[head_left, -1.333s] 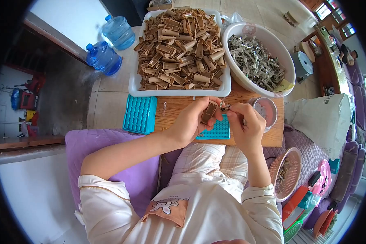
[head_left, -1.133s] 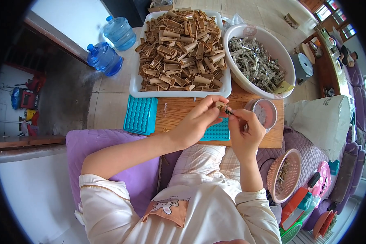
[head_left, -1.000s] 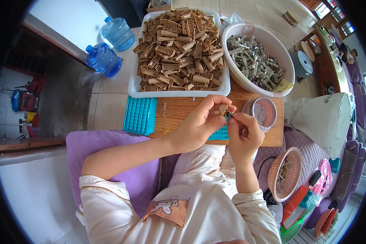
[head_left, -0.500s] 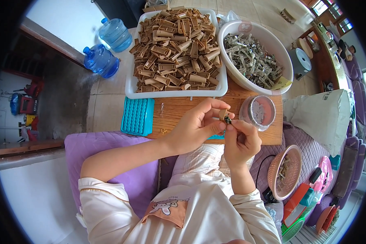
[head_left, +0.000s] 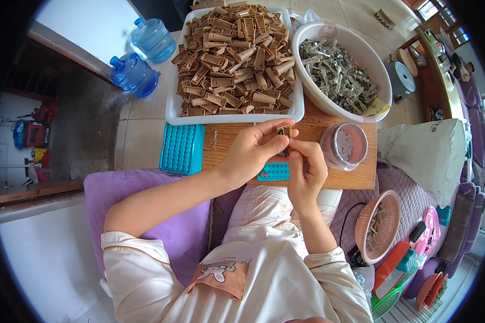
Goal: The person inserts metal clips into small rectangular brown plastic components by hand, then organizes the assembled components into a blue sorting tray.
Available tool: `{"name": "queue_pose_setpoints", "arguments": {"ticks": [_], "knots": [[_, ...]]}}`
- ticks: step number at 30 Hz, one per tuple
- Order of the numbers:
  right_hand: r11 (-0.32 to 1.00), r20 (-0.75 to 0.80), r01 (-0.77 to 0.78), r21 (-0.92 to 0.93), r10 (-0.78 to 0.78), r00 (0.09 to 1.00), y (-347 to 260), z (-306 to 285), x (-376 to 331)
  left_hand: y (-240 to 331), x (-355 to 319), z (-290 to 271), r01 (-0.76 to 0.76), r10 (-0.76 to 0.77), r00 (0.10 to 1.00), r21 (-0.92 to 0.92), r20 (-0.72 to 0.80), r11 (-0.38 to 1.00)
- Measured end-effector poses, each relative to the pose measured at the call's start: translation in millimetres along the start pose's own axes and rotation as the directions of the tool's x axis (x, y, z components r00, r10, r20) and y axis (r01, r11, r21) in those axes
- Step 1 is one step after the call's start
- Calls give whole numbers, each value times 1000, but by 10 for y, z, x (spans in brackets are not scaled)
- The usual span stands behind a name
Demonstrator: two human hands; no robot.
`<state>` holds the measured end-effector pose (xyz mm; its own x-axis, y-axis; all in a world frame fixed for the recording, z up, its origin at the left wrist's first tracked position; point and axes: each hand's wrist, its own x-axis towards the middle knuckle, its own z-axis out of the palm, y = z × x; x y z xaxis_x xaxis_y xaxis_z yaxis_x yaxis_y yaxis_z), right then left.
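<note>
Above the wooden table, my left hand (head_left: 253,152) pinches a small brown plastic casing (head_left: 284,130) between thumb and fingers. The casing is tilted up, and a dark part shows inside it. My right hand (head_left: 309,171) is closed at the casing's lower end, with thumb and forefinger pressed together there. Its fingertips hide exactly what they grip. Just below the hands lies a turquoise dimpled tray (head_left: 277,172), with tiny metallic pieces (head_left: 263,175) at its left end.
A white bin (head_left: 234,118) heaped with brown casings (head_left: 237,64) stands beyond the hands. Right of it is a round tub (head_left: 385,75) of clear and metallic parts (head_left: 337,75). A clear jar (head_left: 328,148) and stacked turquoise trays (head_left: 181,148) flank the hands. A pink basket (head_left: 392,215) sits right.
Both hands have moved a little left and away from my body. The casing is turned more upright, and the dark part now shows inside it. More of the turquoise tray has come into view.
</note>
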<state>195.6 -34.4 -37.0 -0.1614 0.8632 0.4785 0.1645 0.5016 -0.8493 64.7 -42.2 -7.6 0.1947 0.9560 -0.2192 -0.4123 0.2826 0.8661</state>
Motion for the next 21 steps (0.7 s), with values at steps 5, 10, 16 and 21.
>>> {"name": "queue_pose_setpoints", "arguments": {"ticks": [5, 10, 16, 21], "knots": [[853, -83, -286, 437, 354, 931, 21, 103, -55, 56, 5, -22, -41, 47, 997, 89, -59, 995], [814, 6, -380, 440, 421, 907, 44, 91, -54, 26, 21, -38, -111, 121, 990, 129, -71, 985], [735, 85, -439, 516, 466, 881, 102, 91, -40, 12, 27, -60, -85, 84, 994, -21, -66, 996], [792, 75, -336, 509, 348, 934, 131, 173, -46, -43, 87, -148, 12, -32, 998, -352, -51, 936]]}}
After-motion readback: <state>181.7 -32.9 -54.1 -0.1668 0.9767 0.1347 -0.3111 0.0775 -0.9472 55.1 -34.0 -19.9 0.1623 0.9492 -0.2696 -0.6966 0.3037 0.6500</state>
